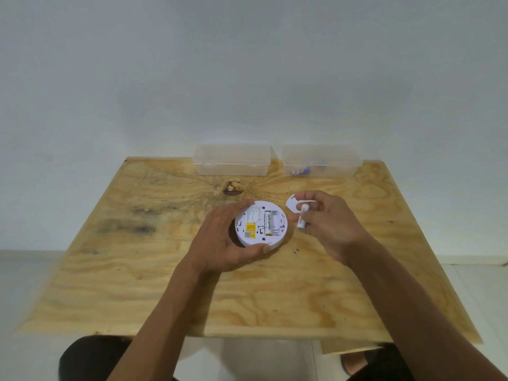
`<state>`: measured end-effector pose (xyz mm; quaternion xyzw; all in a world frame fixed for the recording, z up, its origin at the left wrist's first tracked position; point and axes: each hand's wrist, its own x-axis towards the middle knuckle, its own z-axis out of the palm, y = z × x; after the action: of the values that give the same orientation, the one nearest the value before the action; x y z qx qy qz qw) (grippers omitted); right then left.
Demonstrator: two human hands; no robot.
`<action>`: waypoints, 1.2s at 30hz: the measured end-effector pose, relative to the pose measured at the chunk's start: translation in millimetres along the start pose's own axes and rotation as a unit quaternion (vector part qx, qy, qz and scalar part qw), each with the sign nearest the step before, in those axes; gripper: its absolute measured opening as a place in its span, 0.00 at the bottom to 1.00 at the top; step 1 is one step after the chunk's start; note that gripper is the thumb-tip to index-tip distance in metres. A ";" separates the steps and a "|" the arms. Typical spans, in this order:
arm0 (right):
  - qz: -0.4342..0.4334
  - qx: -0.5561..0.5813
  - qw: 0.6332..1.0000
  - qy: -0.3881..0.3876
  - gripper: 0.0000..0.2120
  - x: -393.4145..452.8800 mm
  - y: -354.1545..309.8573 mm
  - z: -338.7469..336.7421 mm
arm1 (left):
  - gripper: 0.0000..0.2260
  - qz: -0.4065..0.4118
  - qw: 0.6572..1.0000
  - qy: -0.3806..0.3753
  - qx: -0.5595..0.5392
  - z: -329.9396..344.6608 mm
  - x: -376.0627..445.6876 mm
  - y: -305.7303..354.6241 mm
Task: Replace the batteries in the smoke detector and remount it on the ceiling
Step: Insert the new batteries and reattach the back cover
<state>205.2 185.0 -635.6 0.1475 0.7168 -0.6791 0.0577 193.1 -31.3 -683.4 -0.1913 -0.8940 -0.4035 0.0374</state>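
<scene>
The smoke detector (260, 224) sits back side up at the centre of the frame, on the plywood table (137, 270). The left hand (225, 243) grips it around its left and lower edge, fingers curled over the top rim and thumb along the bottom. Its battery bay is open, with one white battery (268, 223) seated in it and a yellow label to the left of that.

Just right of the detector, the right hand (330, 226) pinches a second white battery (302, 219) between thumb and fingers, holding it roughly upright and close to the detector's right edge without touching it. Behind this battery, a small round white cover piece (293, 205) lies on the table, partly hidden by the right hand's fingers.

At the far edge of the table, in the upper middle of the frame, stand two clear plastic boxes: the left box (232, 160) looks bare inside, the right box (321, 160) holds a few small blue and white items too small to identify
</scene>
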 end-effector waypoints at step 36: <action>-0.375 -0.479 0.772 0.186 0.07 7.9 46.4 29.5 | 0.40 0.017 1.000 0.017 -0.016 1.0 0.5 8.9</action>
<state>207.6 158.4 -684.3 -0.0559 0.9444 -0.1750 -0.2726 196.0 -25.0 -677.7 -0.2001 -0.8833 -0.4203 0.0562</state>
